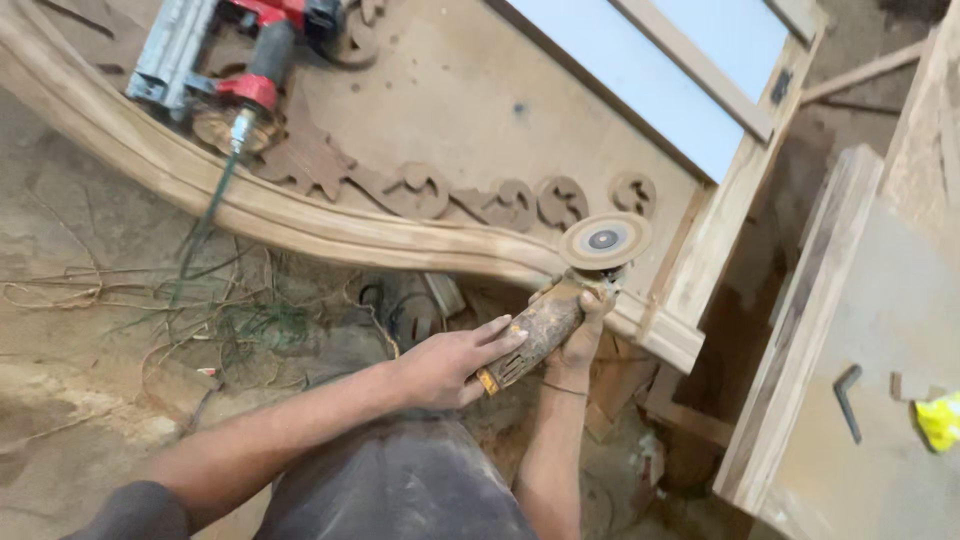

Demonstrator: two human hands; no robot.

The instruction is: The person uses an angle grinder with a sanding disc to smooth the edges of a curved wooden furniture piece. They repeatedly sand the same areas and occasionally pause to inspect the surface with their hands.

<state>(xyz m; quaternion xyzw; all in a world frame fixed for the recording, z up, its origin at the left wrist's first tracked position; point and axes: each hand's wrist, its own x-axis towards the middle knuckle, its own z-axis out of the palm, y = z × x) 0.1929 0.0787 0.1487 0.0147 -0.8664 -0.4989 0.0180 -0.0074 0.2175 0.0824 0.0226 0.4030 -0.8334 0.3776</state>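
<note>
Nearest to the camera, the left hand (450, 362) rests on the rear end of a dusty angle grinder (545, 325), its fingers laid half-open along the body, while the right hand (583, 335) is wrapped closed around the front part, just under the sanding disc (604, 240). The disc faces up and sits at the edge of the curved wooden frame (300, 222), near its right end. The grinder looks rigid and rather heavy, so holding the body with both hands seems the safe way. Further on, carved ornaments (500, 200) lie on the panel, and a red and grey nail gun (230, 50) rests at the top left. At the far right, a yellow crumpled package (940, 420) lies on the worktop (880, 330) beside a dark hex key (848, 398)
</note>
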